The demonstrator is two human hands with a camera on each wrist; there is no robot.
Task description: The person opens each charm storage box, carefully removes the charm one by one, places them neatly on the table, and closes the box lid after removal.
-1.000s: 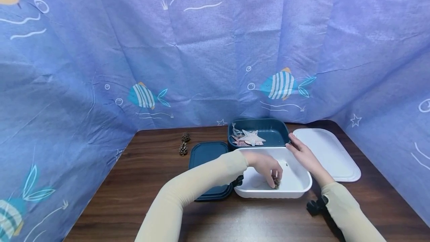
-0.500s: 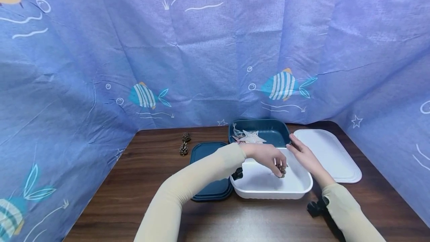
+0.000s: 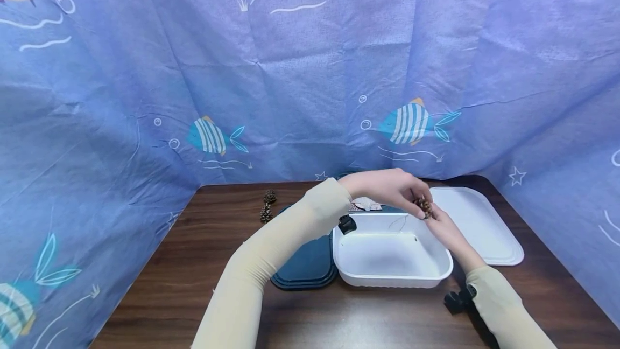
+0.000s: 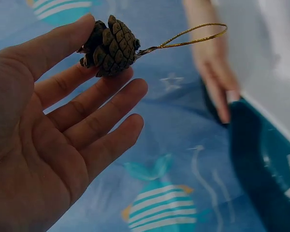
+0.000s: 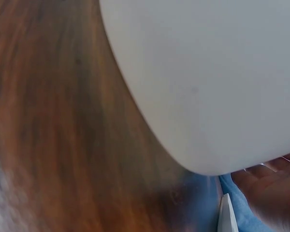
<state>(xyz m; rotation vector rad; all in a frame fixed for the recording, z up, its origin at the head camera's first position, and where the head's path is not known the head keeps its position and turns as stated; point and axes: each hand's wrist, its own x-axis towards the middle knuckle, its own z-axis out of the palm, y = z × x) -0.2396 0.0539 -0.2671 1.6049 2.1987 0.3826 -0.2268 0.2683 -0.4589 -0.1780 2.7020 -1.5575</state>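
My left hand (image 3: 394,186) pinches a brown pine cone (image 4: 117,48) between thumb and fingertips, raised over the back right of a white plastic bin (image 3: 394,281). A gold string loop (image 4: 193,35) sticks out from the cone's end. Beyond it, my right hand (image 4: 216,65) has its fingers extended at the rim of a dark blue bin (image 4: 246,150). From the head camera, the left hand and cone partly cover the right hand (image 3: 448,230). In the right wrist view, the right hand (image 5: 275,191) shows beside the white bin's corner.
Two more pine cones (image 3: 266,213) lie at the table's back left. A dark blue lid (image 3: 307,265) is left of the white bin, a white lid (image 3: 479,225) to its right. Pale ornaments (image 3: 368,204) sit in the blue bin. A patterned blue curtain (image 3: 290,96) hangs behind.
My left hand has lifted the pine cone out of the white bin and carried it back and to the right. The right hand has stayed at the bins' right side.
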